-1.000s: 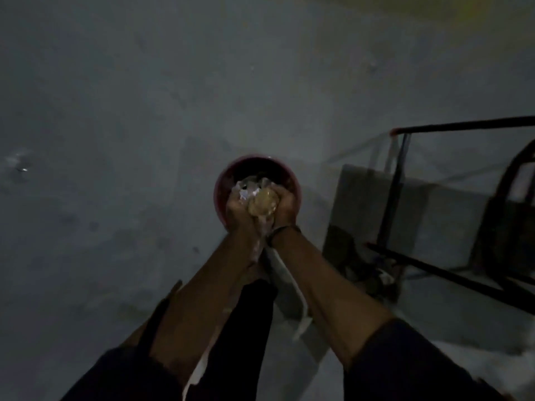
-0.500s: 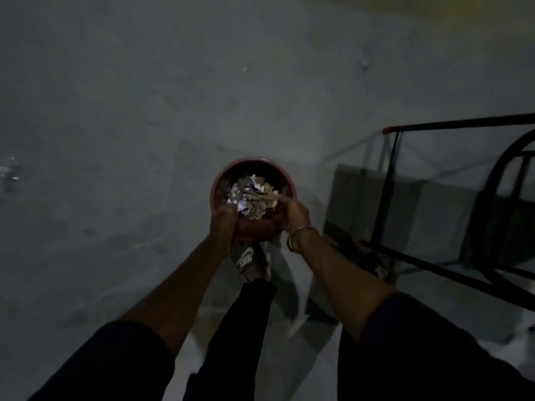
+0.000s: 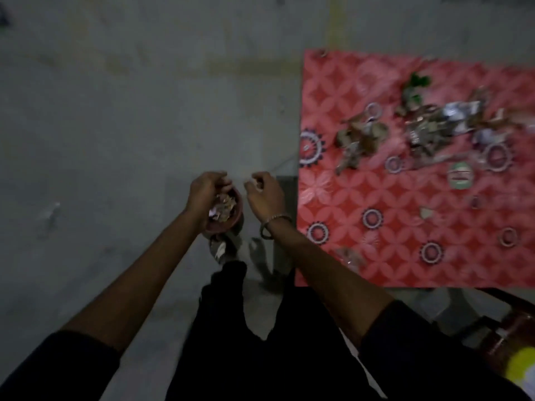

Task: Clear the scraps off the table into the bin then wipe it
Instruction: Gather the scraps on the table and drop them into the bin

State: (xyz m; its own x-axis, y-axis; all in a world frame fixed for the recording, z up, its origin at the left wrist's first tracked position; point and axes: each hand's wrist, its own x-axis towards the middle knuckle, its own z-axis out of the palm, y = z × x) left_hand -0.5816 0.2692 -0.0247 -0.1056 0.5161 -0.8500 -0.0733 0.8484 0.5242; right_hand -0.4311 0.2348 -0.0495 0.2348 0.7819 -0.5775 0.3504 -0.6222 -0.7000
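Red patterned covering is spreading over the counter (image 3: pixel 347 264) at the right, and the grey floor (image 3: pixel 115 111) is filling the rest. Scraps (image 3: pixel 422 134) of paper, foil and something green are lying scattered across the counter's far half, well apart from both hands. Round printed rings are dotting the cloth among them. Left of the counter, the small reddish bin (image 3: pixel 231 219) is sitting on the floor with its mouth facing up, holding a heap of paper bits. The left hand (image 3: pixel 204 191) is hanging over the bin's rim, fingers curled loosely, gripping nothing clear. The right hand (image 3: pixel 265 193), a bangle at its wrist, is hovering just beside the bin, fingers half curled and empty.
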